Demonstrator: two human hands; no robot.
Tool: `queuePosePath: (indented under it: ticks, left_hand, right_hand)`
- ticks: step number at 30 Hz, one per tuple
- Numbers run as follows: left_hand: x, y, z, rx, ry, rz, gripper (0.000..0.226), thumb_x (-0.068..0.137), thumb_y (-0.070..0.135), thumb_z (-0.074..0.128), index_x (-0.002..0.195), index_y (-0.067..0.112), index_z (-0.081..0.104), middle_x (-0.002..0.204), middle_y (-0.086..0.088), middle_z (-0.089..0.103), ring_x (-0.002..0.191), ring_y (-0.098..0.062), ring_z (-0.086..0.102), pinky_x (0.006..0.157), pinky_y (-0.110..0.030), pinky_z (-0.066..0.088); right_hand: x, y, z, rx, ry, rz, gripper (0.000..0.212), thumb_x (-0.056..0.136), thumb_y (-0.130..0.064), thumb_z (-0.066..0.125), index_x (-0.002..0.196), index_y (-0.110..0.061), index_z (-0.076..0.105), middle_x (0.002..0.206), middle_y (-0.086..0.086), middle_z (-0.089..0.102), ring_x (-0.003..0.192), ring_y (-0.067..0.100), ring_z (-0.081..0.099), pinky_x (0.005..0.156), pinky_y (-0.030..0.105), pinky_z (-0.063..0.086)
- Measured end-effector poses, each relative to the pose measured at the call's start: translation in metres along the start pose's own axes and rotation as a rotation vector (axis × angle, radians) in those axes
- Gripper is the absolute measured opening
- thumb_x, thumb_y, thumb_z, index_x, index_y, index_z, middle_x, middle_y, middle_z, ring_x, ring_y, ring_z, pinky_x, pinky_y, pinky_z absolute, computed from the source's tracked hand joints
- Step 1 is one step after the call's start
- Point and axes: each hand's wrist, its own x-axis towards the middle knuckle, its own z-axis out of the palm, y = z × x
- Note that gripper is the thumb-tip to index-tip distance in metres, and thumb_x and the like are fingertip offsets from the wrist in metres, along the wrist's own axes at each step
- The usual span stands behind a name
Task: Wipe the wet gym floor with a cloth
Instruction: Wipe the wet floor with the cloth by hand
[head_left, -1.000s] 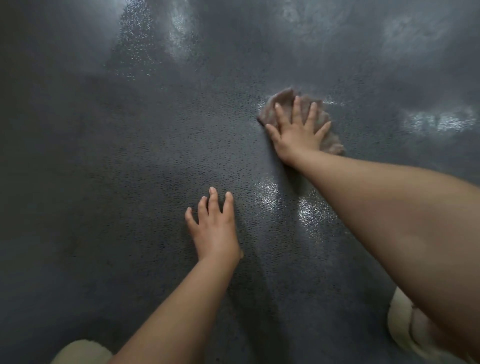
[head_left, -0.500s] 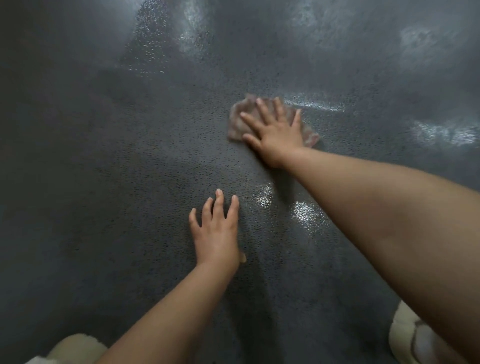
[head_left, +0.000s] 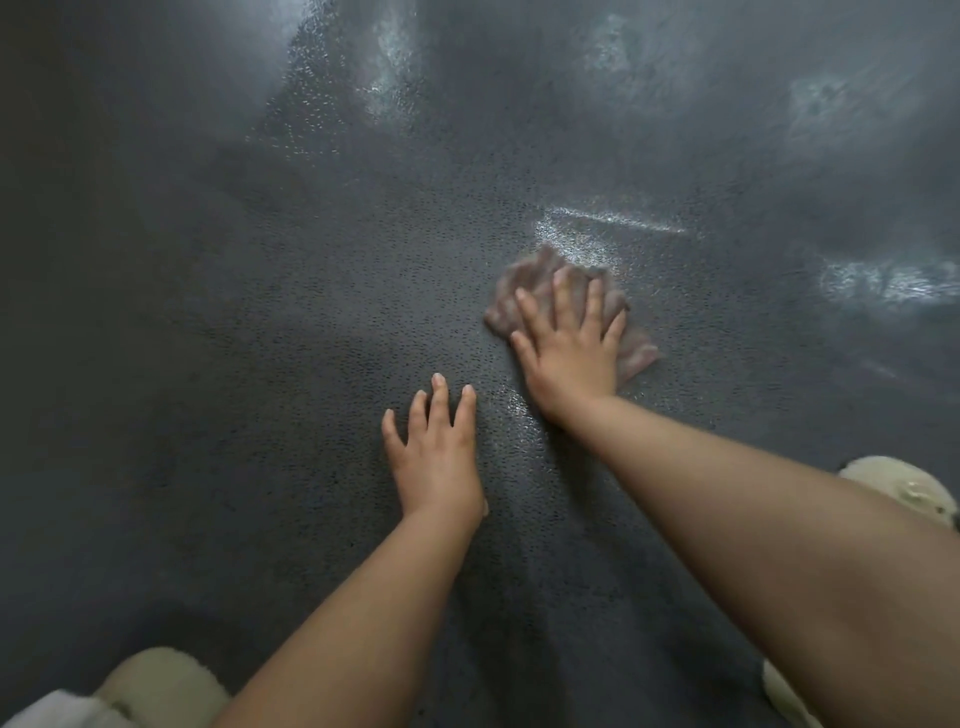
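A dark speckled gym floor (head_left: 260, 312) fills the view, with shiny wet streaks (head_left: 597, 228) just beyond the cloth. A crumpled pinkish-brown cloth (head_left: 524, 283) lies flat on the floor right of centre. My right hand (head_left: 569, 348) presses down on it with fingers spread and straight, and the cloth sticks out past the fingertips and to the right. My left hand (head_left: 436, 457) rests flat on the bare floor just left of and nearer than the right hand, fingers straight.
More wet glare patches (head_left: 883, 280) shine at the right and at the top (head_left: 389, 67). Pale fuzzy slippers show at the bottom left (head_left: 156, 680) and at the right edge (head_left: 904, 488).
My right hand has dragged the cloth nearer to me and slightly right, leaving a wet streak beyond it. My left hand has stayed planted on the floor.
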Motion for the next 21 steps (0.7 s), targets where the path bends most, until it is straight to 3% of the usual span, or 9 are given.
queuePosePath:
  ticks: [2,6,10,16,19,21]
  left_hand:
    - [-0.001,-0.001,0.001,-0.009,0.008,-0.010,0.127,0.066,0.040,0.082,0.148,0.029,-0.014,0.158,0.001,-0.016,0.146,-0.017,-0.004,0.115,-0.048,-0.002]
    - [-0.003,-0.005,0.003,-0.012,0.040,-0.022,0.126,0.072,0.043,0.077,0.144,0.031,-0.025,0.156,-0.001,-0.022,0.146,-0.017,-0.001,0.115,-0.050,-0.003]
    - [-0.005,-0.001,0.009,0.013,0.135,0.000,0.095,0.092,0.034,0.056,0.145,0.033,-0.022,0.156,-0.002,-0.023,0.146,-0.020,-0.001,0.115,-0.051,0.000]
    - [-0.001,-0.002,0.005,0.092,0.070,0.040,0.095,0.086,0.039,0.063,0.149,0.035,-0.009,0.156,-0.002,-0.020,0.146,-0.023,-0.005,0.115,-0.050,0.001]
    - [-0.003,0.000,0.005,0.110,0.036,0.022,0.114,0.074,0.046,0.075,0.148,0.035,-0.011,0.157,-0.001,-0.019,0.146,-0.022,-0.006,0.115,-0.051,0.001]
    - [-0.004,0.000,0.005,0.111,0.022,0.024,0.118,0.068,0.050,0.077,0.149,0.036,-0.009,0.158,0.001,-0.015,0.146,-0.021,-0.004,0.115,-0.051,0.001]
  right_hand:
    - [-0.030,-0.008,0.014,-0.033,-0.013,-0.113,0.052,0.097,-0.054,0.027,0.147,-0.044,0.019,0.160,0.000,-0.001,0.144,0.036,-0.011,0.109,0.058,-0.013]
    - [-0.097,-0.008,0.046,-0.047,0.059,-0.254,0.050,0.086,-0.051,0.035,0.131,-0.038,0.052,0.149,0.005,0.039,0.138,0.041,0.026,0.111,0.063,0.010]
    - [-0.166,0.002,0.071,-0.017,0.073,-0.264,0.048,0.085,-0.048,0.040,0.132,-0.037,0.044,0.146,0.004,0.043,0.137,0.037,0.024,0.108,0.058,0.013]
    - [-0.176,0.028,0.070,-0.057,0.049,-0.349,0.050,0.082,-0.049,0.040,0.131,-0.040,0.046,0.145,0.004,0.045,0.135,0.036,0.028,0.110,0.054,0.010]
    - [-0.132,0.057,0.054,-0.128,0.059,-0.345,0.052,0.083,-0.051,0.035,0.130,-0.039,0.053,0.144,0.004,0.046,0.135,0.035,0.031,0.112,0.055,0.014]
    - [-0.095,0.076,0.035,-0.151,0.087,-0.276,0.053,0.090,-0.054,0.029,0.139,-0.040,0.042,0.153,0.005,0.030,0.142,0.036,0.022,0.112,0.055,0.005]
